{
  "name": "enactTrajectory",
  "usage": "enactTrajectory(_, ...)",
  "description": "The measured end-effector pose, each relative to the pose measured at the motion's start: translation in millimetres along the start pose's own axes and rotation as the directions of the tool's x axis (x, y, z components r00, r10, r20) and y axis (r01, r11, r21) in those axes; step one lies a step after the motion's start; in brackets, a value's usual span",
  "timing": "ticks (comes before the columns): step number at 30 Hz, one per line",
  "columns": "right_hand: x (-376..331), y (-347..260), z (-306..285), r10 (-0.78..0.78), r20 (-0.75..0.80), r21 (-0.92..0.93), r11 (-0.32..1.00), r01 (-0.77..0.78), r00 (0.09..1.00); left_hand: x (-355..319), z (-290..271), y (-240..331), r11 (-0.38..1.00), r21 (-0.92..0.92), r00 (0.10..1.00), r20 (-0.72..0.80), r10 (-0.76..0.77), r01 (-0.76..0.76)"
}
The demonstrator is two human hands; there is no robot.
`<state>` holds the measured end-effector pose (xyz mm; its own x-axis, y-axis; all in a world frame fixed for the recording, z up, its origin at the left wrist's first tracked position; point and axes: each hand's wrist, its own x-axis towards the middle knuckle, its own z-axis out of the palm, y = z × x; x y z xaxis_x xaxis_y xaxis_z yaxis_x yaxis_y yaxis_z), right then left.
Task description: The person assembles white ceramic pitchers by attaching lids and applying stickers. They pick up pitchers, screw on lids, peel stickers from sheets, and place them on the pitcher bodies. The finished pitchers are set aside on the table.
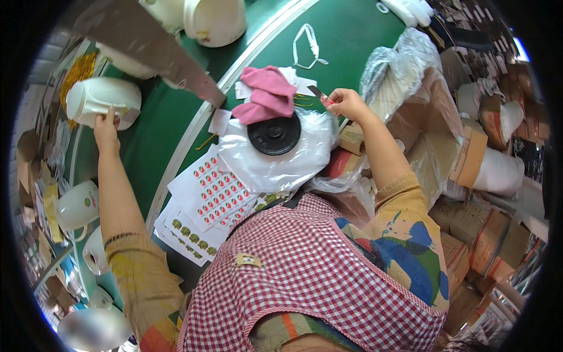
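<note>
My left hand is closed round the handle of a cream-white plastic jug, which lies on its side at the left of the green conveyor belt. On the right, my right hand grips a small knife with a red patterned handle, its dark blade pointing up and left. Between my hands, a black round lid rests on clear plastic bags. A crumpled pink cloth lies against the lid's far edge. Sheets of red-and-green stickers are spread nearer to me.
More white jugs stand at the far side and the left. A grey metal post slants over the belt. Beyond the cloth is a white strap loop. An open carton with plastic lining and stacked boxes crowd the right.
</note>
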<state>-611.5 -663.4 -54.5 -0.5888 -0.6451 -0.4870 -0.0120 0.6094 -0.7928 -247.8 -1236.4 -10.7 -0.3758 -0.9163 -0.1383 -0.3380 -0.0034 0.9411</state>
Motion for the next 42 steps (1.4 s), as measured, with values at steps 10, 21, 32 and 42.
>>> enactTrajectory(10, -89, -39, 6, -0.265, 0.165, 0.676, 0.731, 0.086, 0.95, -263, 20, -2, 0.991, 0.028, 0.959, 0.255, 0.121, -0.133)
enactTrajectory(21, -316, 36, 57, 0.038, -0.247, 0.69, 0.709, 0.148, 0.968, -385, 96, -38, 0.94, 0.057, 0.579, 0.799, 0.16, -0.337)
enactTrajectory(32, -548, 136, 102, 0.339, -0.652, 0.707, 0.594, 0.383, 0.678, -553, 249, 67, 0.831, -0.209, 0.115, 0.944, 0.309, -0.515)
enactTrajectory(42, -746, 307, 61, 0.478, -0.811, 0.57, 0.775, 0.271, 0.337, -899, 408, 63, 0.065, -0.765, -0.762, 0.643, 0.076, -0.64)
